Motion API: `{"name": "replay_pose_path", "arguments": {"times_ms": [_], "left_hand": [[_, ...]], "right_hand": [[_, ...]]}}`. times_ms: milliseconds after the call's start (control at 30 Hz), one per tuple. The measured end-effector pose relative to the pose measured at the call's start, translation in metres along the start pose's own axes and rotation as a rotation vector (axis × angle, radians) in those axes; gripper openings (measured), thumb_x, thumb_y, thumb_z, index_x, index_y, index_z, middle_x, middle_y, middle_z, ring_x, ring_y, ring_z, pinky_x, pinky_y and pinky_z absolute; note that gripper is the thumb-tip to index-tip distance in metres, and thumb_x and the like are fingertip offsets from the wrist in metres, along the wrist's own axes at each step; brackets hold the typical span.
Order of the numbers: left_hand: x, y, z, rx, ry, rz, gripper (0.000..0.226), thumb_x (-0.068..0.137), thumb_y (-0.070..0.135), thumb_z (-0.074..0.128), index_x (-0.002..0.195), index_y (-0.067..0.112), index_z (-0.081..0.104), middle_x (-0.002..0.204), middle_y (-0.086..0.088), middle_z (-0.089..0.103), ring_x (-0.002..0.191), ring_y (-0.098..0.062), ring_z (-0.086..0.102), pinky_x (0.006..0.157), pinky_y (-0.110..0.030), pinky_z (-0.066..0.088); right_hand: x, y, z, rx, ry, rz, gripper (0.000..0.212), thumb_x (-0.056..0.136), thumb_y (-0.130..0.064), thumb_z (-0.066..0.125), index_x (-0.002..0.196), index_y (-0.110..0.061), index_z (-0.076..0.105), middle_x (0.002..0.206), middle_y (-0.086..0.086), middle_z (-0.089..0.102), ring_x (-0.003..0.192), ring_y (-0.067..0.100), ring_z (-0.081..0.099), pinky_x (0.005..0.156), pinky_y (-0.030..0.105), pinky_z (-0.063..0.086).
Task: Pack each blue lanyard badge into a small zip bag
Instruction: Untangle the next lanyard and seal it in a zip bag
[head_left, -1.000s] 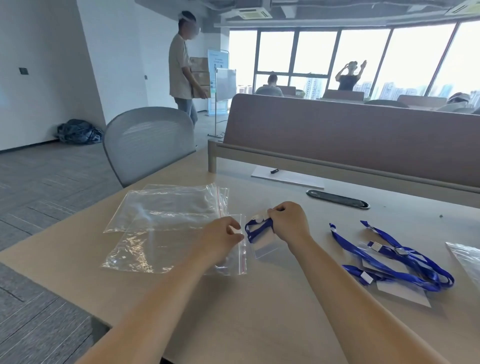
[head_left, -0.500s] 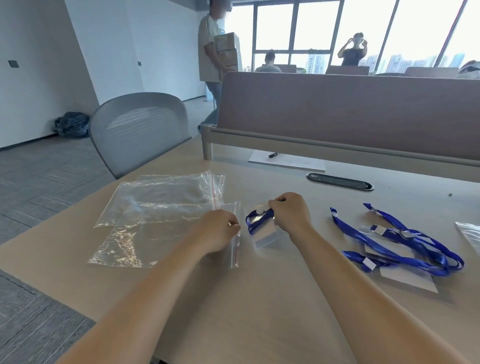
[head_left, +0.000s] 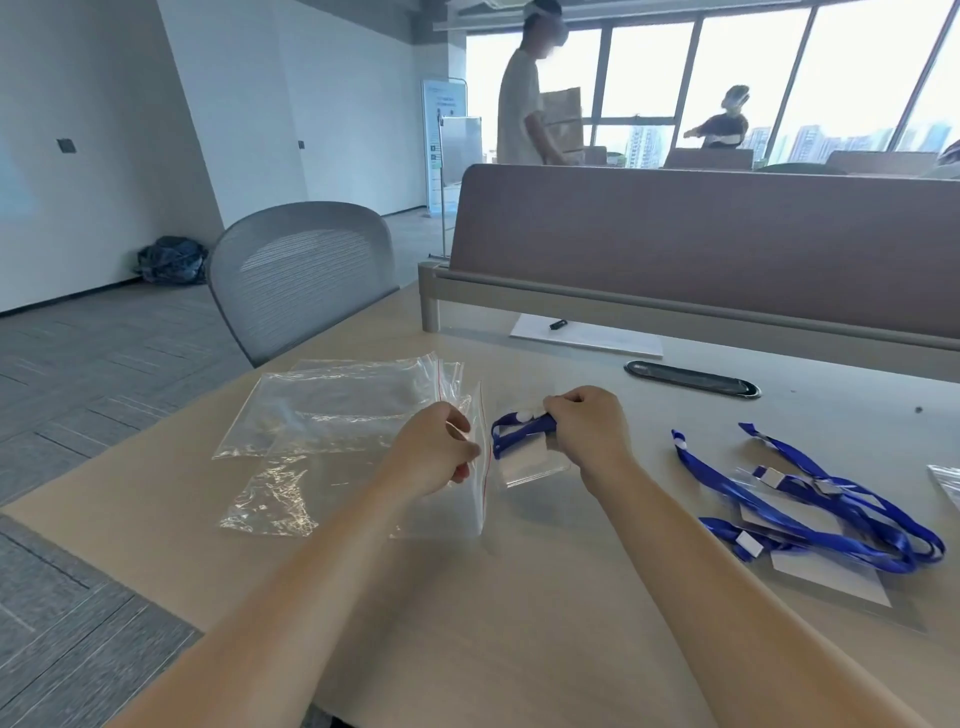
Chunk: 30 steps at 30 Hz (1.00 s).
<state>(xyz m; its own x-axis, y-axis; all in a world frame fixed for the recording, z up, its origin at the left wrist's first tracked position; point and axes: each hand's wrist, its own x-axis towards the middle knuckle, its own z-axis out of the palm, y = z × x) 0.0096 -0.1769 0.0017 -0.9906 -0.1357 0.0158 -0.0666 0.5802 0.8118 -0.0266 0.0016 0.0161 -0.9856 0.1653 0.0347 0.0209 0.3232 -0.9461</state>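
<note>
My right hand (head_left: 589, 428) grips a folded blue lanyard badge (head_left: 519, 434), its clear card sleeve hanging just above the table. Directly left of it, my left hand (head_left: 434, 454) pinches the red-striped mouth of a clear zip bag (head_left: 470, 499), lifting that edge upright while the rest of the bag lies flat. The badge is just outside the bag's mouth, a few centimetres from it. More clear zip bags (head_left: 337, 400) lie flat behind my left hand. A tangle of blue lanyards with card sleeves (head_left: 810, 499) rests on the table at the right.
A grey mesh chair (head_left: 301, 275) stands at the table's left corner. A brown divider panel (head_left: 701, 239) runs along the back, with a white sheet (head_left: 587, 335) and a black cable slot (head_left: 691, 379) before it. Another bag edge (head_left: 948, 486) shows far right. People move beyond the divider.
My left hand has raised the bag's mouth edge upright. My right hand still holds the badge close to the opening. The camera tilted up a little, and the person with boxes walked right.
</note>
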Motion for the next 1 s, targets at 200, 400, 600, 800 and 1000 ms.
{"name": "replay_pose_path", "arguments": {"times_ms": [200,400,600,800,1000], "left_hand": [[0.001,0.003,0.001,0.022,-0.001,-0.003,0.007,0.087,0.011,0.065,0.093,0.014,0.064,0.070,-0.006,0.074,0.055,-0.014,0.069,0.059,-0.026,0.053],[-0.001,0.006,0.003,0.037,-0.009,-0.014,0.012,0.082,0.006,0.060,0.090,0.013,0.067,0.067,-0.008,0.073,0.052,-0.014,0.067,0.048,-0.020,0.041],[-0.003,0.001,0.003,0.049,-0.006,-0.002,0.010,0.081,0.005,0.060,0.085,0.010,0.067,0.058,-0.004,0.068,0.051,-0.014,0.063,0.053,-0.023,0.042],[0.002,0.001,0.000,-0.026,0.021,-0.021,0.003,0.086,0.011,0.067,0.087,0.009,0.068,0.061,-0.003,0.071,0.054,-0.014,0.068,0.069,-0.034,0.055],[0.002,0.006,-0.003,-0.209,0.023,-0.034,0.009,0.085,0.003,0.069,0.093,0.000,0.067,0.065,-0.008,0.069,0.055,-0.021,0.068,0.065,-0.033,0.061]], "right_hand": [[-0.011,-0.011,-0.003,0.017,0.014,-0.036,0.013,0.088,-0.018,0.059,0.081,-0.008,0.063,0.064,0.001,0.059,0.056,0.014,0.051,0.056,0.029,0.042],[-0.013,-0.011,0.001,0.020,0.019,-0.049,0.014,0.089,-0.019,0.059,0.084,-0.008,0.065,0.071,0.001,0.059,0.064,0.015,0.050,0.055,0.027,0.038],[-0.014,-0.009,0.001,0.051,-0.009,-0.044,0.014,0.088,-0.020,0.061,0.080,-0.008,0.063,0.071,0.000,0.058,0.063,0.016,0.048,0.055,0.027,0.037],[-0.012,-0.004,0.004,-0.027,0.001,-0.010,0.011,0.085,-0.018,0.060,0.077,-0.009,0.060,0.070,0.002,0.058,0.062,0.019,0.053,0.057,0.029,0.039],[-0.008,0.003,0.003,-0.047,0.029,0.045,0.006,0.080,-0.016,0.057,0.075,-0.012,0.058,0.077,0.012,0.071,0.076,0.032,0.072,0.064,0.036,0.050]]}}
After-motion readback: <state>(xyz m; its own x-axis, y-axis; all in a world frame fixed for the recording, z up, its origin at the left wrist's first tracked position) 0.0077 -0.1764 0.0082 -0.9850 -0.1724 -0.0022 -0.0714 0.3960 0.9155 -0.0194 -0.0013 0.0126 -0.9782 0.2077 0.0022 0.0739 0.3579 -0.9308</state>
